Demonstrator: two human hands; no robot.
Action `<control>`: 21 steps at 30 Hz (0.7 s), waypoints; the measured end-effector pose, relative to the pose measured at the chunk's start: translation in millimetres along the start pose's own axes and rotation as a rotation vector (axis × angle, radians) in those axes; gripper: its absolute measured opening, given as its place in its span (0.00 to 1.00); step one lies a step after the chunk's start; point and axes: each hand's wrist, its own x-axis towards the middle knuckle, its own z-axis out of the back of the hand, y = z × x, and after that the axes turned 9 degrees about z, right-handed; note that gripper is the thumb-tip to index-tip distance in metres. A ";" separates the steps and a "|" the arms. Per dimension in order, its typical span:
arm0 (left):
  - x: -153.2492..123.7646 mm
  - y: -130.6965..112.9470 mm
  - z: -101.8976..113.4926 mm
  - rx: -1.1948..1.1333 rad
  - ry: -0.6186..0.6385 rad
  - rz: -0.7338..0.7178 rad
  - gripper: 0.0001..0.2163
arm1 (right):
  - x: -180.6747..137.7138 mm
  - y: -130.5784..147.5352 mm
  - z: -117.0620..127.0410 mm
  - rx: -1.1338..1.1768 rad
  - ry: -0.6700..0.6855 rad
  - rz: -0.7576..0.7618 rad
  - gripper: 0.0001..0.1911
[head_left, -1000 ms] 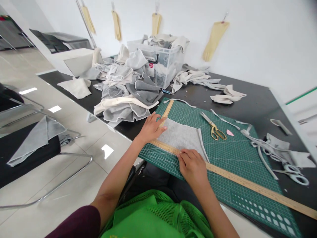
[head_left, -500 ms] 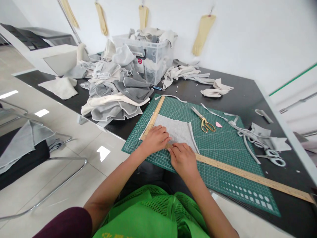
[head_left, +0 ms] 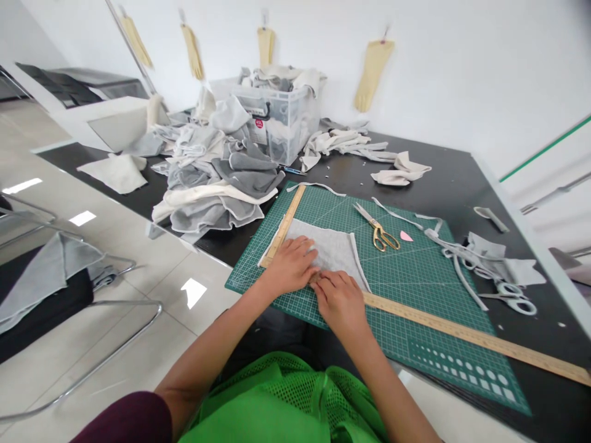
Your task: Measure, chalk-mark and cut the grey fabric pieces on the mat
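Grey fuzzy felt rectangle [head_left: 333, 247] lies flat at centre frame on the gridded green cutting mat [head_left: 415, 271], with a short wooden ruler [head_left: 287, 220] along its left edge and a long wooden ruler [head_left: 462, 333] below. Your left hand [head_left: 290, 266] presses open-palmed on its lower-left corner. Your right hand [head_left: 341, 301] lies flat on the long ruler, grasping nothing. A second ago the left hand sat higher.

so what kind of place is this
Probably a sewing or fabric-cutting workshop: a green cutting mat with gold scissors and a long wooden ruler, a heap of grey and cream fabric pieces, and glove-shaped patterns hung on the wall.
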 end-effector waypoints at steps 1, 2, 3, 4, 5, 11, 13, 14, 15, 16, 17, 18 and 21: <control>-0.7 0.2 -2.6 0.008 -0.018 0.037 0.21 | 0.0 -0.4 -0.4 0.004 -0.007 0.003 0.08; -1.3 0.9 -5.2 0.015 -0.017 0.063 0.24 | 0.2 -0.8 -0.8 0.007 -0.012 0.006 0.07; -1.7 1.7 -7.7 0.021 -0.007 0.082 0.26 | 0.4 -1.1 -1.0 0.007 -0.014 0.008 0.07; -2.0 2.7 -9.7 0.025 0.010 0.092 0.27 | 0.6 -1.4 -1.1 0.007 -0.014 0.011 0.07; -2.2 3.6 -11.2 0.027 0.027 0.095 0.28 | 0.9 -1.7 -1.2 0.008 -0.014 0.012 0.07; -1.6 5.7 -13.3 0.026 0.035 0.103 0.28 | 1.8 -2.6 -0.9 0.020 -0.020 0.019 0.06; -1.2 5.7 -13.8 0.025 0.031 0.111 0.28 | 1.5 -2.9 -1.2 0.015 -0.009 0.023 0.06; -1.1 5.8 -14.0 0.024 0.028 0.114 0.28 | 1.2 -3.0 -1.5 0.012 -0.005 0.023 0.05; -0.9 5.9 -14.2 0.024 0.026 0.115 0.28 | 0.9 -3.3 -1.8 0.010 -0.003 0.022 0.05; -0.8 6.0 -14.3 0.024 0.023 0.115 0.28 | 0.6 -3.5 -2.1 0.010 -0.002 0.022 0.05; -0.6 6.1 -14.2 0.025 0.021 0.114 0.28 | 0.4 -3.7 -2.5 0.011 -0.003 0.021 0.05; -0.5 6.1 -13.9 0.025 0.020 0.113 0.28 | 0.2 -4.0 -2.8 0.014 -0.002 0.022 0.05; -0.1 6.1 -12.9 0.024 0.020 0.114 0.28 | 0.0 -4.8 -3.4 0.022 -0.005 0.029 0.05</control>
